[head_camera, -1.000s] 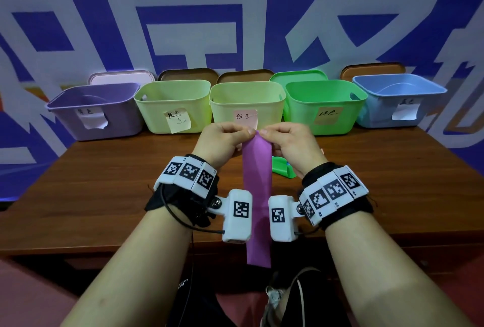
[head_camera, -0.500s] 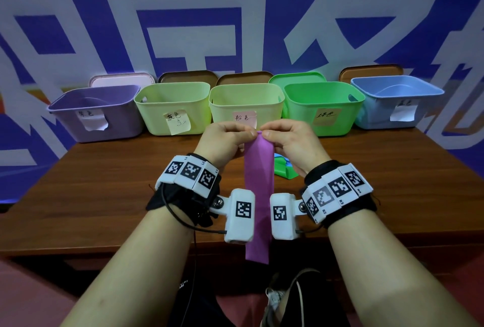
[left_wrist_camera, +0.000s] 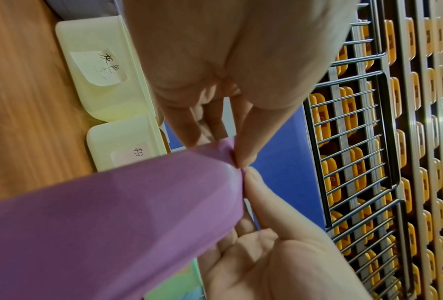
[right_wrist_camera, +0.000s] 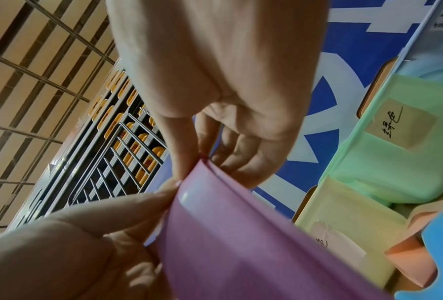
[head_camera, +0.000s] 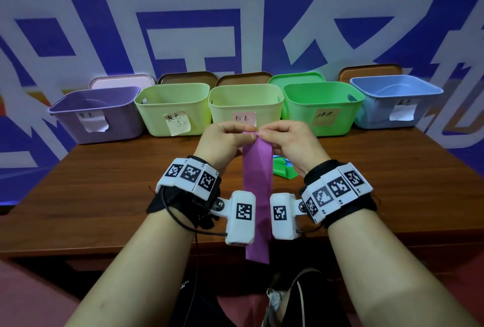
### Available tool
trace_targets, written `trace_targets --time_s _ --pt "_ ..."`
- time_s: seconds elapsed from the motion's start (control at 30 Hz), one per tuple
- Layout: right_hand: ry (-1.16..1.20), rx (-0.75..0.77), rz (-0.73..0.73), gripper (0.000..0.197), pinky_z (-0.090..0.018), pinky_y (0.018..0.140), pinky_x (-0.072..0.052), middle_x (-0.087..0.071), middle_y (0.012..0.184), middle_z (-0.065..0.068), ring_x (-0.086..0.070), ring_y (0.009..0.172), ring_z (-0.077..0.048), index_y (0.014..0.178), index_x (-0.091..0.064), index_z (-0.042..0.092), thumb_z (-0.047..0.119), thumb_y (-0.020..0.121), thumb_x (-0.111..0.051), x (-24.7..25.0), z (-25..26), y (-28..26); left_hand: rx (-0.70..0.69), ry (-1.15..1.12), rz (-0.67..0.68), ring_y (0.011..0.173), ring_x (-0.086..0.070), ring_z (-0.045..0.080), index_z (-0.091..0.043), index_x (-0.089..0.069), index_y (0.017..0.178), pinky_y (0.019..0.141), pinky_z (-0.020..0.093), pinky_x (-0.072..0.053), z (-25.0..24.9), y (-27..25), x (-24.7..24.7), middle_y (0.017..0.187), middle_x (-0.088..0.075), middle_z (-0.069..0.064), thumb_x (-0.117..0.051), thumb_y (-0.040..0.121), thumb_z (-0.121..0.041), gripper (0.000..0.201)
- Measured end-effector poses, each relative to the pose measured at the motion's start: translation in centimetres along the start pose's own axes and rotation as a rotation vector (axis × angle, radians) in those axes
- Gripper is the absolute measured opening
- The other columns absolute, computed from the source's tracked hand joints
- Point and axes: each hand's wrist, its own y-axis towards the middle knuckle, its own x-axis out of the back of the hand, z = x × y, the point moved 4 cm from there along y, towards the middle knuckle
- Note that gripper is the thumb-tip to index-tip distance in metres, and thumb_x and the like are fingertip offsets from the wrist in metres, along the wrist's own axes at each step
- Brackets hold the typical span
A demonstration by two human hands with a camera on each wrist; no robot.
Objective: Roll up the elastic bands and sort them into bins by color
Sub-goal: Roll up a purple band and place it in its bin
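Both hands' fingers (head_camera: 258,133) pinching purple band (head_camera: 256,195) top

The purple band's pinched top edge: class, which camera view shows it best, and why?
The left wrist view: the purple band fills the frame, its top edge bunched between the fingertips of both hands. The right wrist view shows that edge from the other side, partly hidden. The head view shows its hanging length; the edge looks tiny.

The light green bin (head_camera: 172,106) carries a yellow note (head_camera: 177,122) handwritten 灰色. The pale yellow bin (head_camera: 245,102) beside it has a pink note (head_camera: 245,117) reading 粉色. The bright green bin (head_camera: 323,106) bears a tan note (head_camera: 325,116) reading 绿色. Notes on the purple bin (head_camera: 97,114) and blue bin (head_camera: 395,98) are too faint to read.
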Motion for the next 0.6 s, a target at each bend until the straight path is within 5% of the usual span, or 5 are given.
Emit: trace_targets --time_s 0.17,0.3,0.6 --pt "0.021 0.023 -0.044 0.018 -0.032 0.070 -0.052 -0.066 0.075 -0.009 -0.061 0.071 -0.021 0.075 -0.069 0.011 -0.002 0.085 -0.063 -0.07 -0.16 0.29 0.010 -0.030 0.025 0.059 -0.062 0.013 -0.007 -0.065 0.082 0.052 0.021 -0.050 0.34 -0.17 -0.06 0.078 -0.064 0.008 -0.064 0.084 0.002 0.010" --pt "0.011 0.038 -0.048 0.015 -0.034 0.075 -0.052 -0.067 0.078 -0.010 -0.062 0.077 -0.022 0.075 -0.070 0.010 -0.002 0.083 -0.065 -0.11 -0.19 0.32 0.014 -0.026 -0.007 0.050 -0.060 0.009 -0.005 -0.066 0.079 0.050 0.020 -0.049 0.64 -0.22 0.16 0.060 -0.065 0.002 -0.062 0.087 -0.001 0.010" --pt "0.088 0.016 -0.038 0.021 -0.036 0.078 -0.052 -0.065 0.079 -0.012 -0.061 0.079 -0.028 0.075 -0.068 0.010 -0.011 0.079 -0.064 -0.08 -0.51 0.53 0.006 -0.084 -0.029 0.052 -0.062 0.008 -0.003 -0.065 0.082 0.050 0.017 -0.049 0.56 -0.08 0.09 0.078 -0.064 0.011 -0.061 0.082 0.011 0.015"
